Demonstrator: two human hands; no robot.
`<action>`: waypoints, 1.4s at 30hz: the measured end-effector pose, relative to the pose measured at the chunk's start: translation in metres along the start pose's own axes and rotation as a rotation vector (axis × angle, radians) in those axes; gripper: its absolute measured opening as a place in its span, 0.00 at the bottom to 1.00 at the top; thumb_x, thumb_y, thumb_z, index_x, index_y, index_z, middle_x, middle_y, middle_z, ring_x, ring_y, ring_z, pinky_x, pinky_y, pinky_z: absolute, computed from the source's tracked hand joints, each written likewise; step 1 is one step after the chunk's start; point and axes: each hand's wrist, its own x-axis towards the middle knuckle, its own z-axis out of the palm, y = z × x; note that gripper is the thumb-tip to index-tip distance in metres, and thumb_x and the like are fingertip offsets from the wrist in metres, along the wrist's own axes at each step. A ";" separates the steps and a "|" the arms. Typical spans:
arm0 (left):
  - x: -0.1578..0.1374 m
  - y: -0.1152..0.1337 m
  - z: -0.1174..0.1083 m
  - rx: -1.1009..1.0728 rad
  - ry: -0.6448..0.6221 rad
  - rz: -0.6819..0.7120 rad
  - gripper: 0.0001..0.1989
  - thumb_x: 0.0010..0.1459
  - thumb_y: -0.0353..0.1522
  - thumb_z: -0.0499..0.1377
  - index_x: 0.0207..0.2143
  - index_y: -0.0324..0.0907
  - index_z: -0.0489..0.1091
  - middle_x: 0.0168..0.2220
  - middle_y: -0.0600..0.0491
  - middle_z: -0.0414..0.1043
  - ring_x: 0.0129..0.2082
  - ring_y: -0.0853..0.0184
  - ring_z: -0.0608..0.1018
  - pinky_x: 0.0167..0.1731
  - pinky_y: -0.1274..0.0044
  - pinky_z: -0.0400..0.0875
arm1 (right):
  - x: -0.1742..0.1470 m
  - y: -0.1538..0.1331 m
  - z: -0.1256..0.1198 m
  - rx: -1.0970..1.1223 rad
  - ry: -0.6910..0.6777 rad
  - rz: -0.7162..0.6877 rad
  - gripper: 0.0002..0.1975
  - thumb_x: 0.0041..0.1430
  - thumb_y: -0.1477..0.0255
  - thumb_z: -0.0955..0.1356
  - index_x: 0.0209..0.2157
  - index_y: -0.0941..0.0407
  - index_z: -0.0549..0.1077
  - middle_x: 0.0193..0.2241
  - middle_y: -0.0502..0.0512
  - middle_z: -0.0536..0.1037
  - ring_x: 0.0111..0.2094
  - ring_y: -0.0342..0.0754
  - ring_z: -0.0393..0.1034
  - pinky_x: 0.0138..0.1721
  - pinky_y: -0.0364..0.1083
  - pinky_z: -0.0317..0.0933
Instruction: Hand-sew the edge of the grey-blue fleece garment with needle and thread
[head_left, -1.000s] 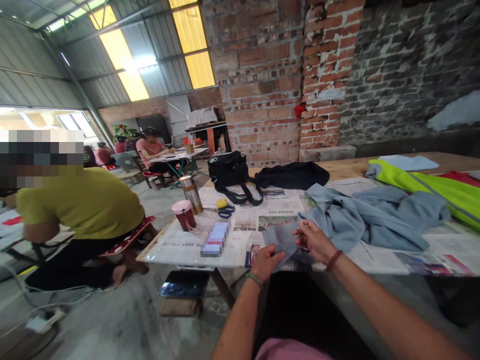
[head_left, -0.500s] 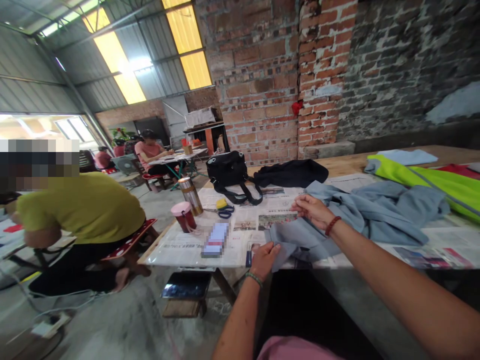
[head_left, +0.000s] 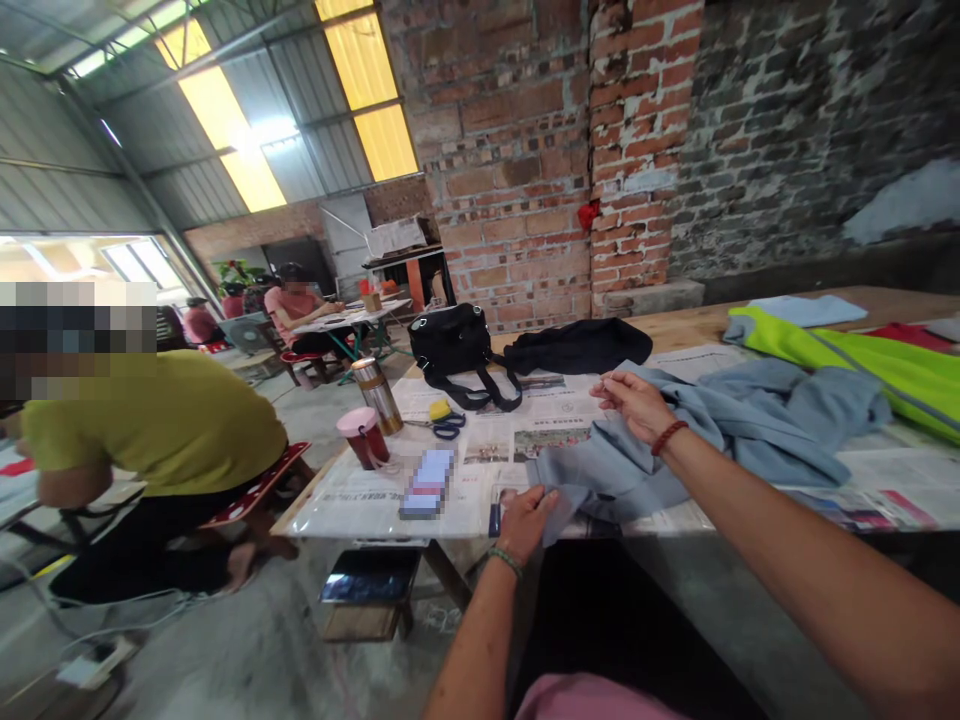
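1. The left hand (head_left: 527, 518) pinched the near edge of a grey garment (head_left: 720, 425) spread on the newspaper-covered table (head_left: 360, 500).
2. The right hand (head_left: 634, 403), at one o'clock from the left, gripped the same garment's far edge.

Grey-blue garment (head_left: 720, 425), rumpled, spread across newspaper-covered table, near corner seemingly pinched flat

Your table (head_left: 705, 325) is spread with newspaper (head_left: 375, 500); on it lie a blue-grey garment (head_left: 750, 430), black bag (head_left: 454, 340), scissors (head_left: 448, 425), and two flasks (head_left: 367, 420) left of your left grip (head_left: 525, 520).
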 end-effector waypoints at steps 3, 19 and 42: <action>0.000 -0.002 0.000 -0.009 0.015 -0.013 0.19 0.52 0.43 0.52 0.16 0.40 0.59 0.15 0.61 0.48 0.19 0.74 0.54 0.20 0.79 0.49 | -0.002 0.002 0.002 0.006 -0.011 0.017 0.09 0.44 0.68 0.69 0.29 0.55 0.67 0.24 0.50 0.74 0.29 0.43 0.70 0.26 0.40 0.60; 0.001 -0.004 0.003 -0.113 -0.042 -0.030 0.13 0.48 0.40 0.56 0.23 0.38 0.69 0.19 0.59 0.61 0.23 0.73 0.62 0.23 0.81 0.56 | -0.069 0.072 -0.009 -1.061 -0.711 -0.326 0.16 0.46 0.80 0.61 0.32 0.52 0.77 0.30 0.54 0.78 0.33 0.48 0.69 0.36 0.43 0.59; 0.002 0.001 0.005 -0.057 -0.044 -0.011 0.09 0.49 0.34 0.53 0.20 0.39 0.63 0.18 0.60 0.55 0.22 0.74 0.59 0.22 0.81 0.52 | -0.093 0.066 0.008 -0.992 -0.655 -0.164 0.09 0.51 0.76 0.60 0.27 0.58 0.71 0.25 0.52 0.75 0.28 0.43 0.67 0.30 0.41 0.58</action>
